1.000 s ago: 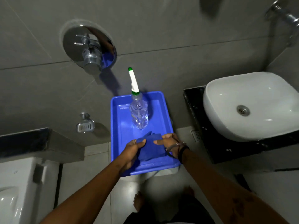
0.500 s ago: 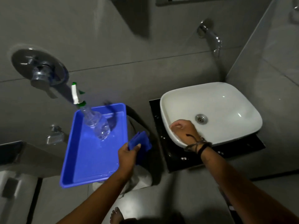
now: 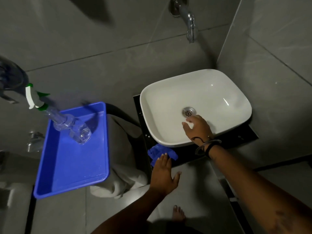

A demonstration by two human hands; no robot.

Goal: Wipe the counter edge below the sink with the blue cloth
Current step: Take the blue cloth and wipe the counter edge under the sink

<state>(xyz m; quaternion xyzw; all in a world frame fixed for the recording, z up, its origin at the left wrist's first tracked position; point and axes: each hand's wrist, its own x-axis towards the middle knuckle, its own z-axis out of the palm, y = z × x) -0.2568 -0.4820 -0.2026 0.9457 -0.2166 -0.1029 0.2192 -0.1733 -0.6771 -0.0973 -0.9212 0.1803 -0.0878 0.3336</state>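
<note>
The blue cloth lies bunched on the front left corner of the black counter, just below the white sink. My left hand presses flat on the cloth with its fingers spread, and part of the cloth is hidden under the fingers. My right hand rests open inside the sink's near side, beside the metal drain, holding nothing. Bangles and a dark band circle my right wrist.
A blue tray with a clear spray bottle sits to the left on a stand draped in white cloth. A chrome tap juts from the wall above the sink. A grey tiled wall closes the right side. My bare foot is on the floor.
My left hand carried the cloth from the tray to the counter's front corner. My right hand moved off the cloth, over the sink rim and into the basin. The view swung right.
</note>
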